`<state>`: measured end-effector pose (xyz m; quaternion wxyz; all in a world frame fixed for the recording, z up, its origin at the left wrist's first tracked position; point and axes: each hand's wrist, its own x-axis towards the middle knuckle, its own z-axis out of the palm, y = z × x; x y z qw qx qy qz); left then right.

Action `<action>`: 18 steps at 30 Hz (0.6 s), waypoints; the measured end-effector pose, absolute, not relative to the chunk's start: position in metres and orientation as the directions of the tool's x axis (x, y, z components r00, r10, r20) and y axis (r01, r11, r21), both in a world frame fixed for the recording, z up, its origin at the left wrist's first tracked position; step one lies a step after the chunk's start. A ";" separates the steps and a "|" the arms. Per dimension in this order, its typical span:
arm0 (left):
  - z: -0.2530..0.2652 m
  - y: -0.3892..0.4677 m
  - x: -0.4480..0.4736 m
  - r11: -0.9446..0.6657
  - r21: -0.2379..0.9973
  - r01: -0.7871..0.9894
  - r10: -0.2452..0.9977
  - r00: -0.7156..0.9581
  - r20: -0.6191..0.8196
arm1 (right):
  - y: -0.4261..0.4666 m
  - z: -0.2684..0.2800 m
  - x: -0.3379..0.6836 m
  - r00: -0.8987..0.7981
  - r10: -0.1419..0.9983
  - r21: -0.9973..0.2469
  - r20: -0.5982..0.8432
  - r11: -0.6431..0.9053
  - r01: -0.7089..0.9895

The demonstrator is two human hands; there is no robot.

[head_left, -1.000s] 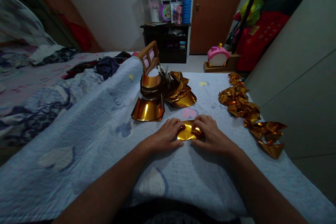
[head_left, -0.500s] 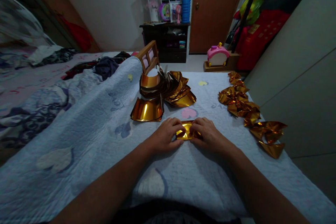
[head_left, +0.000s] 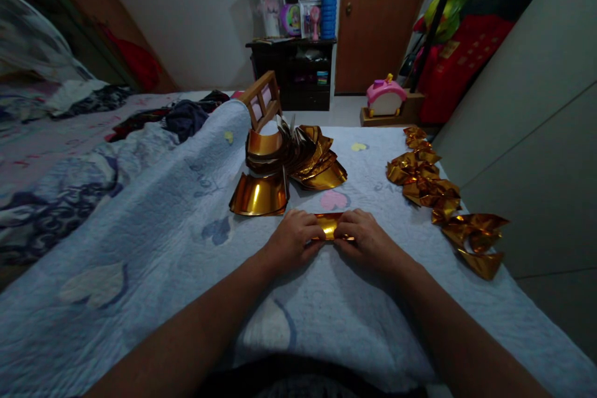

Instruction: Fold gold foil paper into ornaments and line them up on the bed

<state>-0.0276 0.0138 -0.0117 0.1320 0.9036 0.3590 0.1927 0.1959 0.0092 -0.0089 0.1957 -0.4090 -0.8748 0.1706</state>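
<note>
A sheet of shiny gold foil paper (head_left: 329,226), rolled or folded into a narrow strip, lies across the bed in front of me. My left hand (head_left: 295,237) grips its left end, fingers curled over the top and thumb on the near side. On the right end, my right hand (head_left: 362,234) holds it the same way. The strip's middle shows between the two hands; its ends are hidden under my fingers. Just beyond my left hand, a fanned stack of gold foil sheets (head_left: 259,194) rests on the cover.
Several folded gold foil pieces (head_left: 431,189) lie in a line along the bed's right edge. A pale blue quilt (head_left: 186,298) covers the bed, raised into a ridge on the left. A wooden frame (head_left: 262,99) stands behind the stack. Beyond are a dark cabinet (head_left: 293,96) and a pink toy case (head_left: 386,98).
The foil between my hands has become narrower, its near edge rolled or folded away from me. Both hands still hold its ends and have barely shifted.
</note>
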 end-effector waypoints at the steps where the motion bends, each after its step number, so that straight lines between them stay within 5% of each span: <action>1: -0.012 0.014 -0.028 -0.699 0.400 0.593 0.703 0.673 0.230 | 0.009 -0.009 0.196 -0.592 0.781 -0.458 0.199 0.608 0.648; 18: -0.010 0.013 -0.026 -0.581 0.549 0.601 0.763 0.637 0.109 | 0.013 -0.004 0.204 -0.561 0.821 -0.561 0.107 0.516 0.647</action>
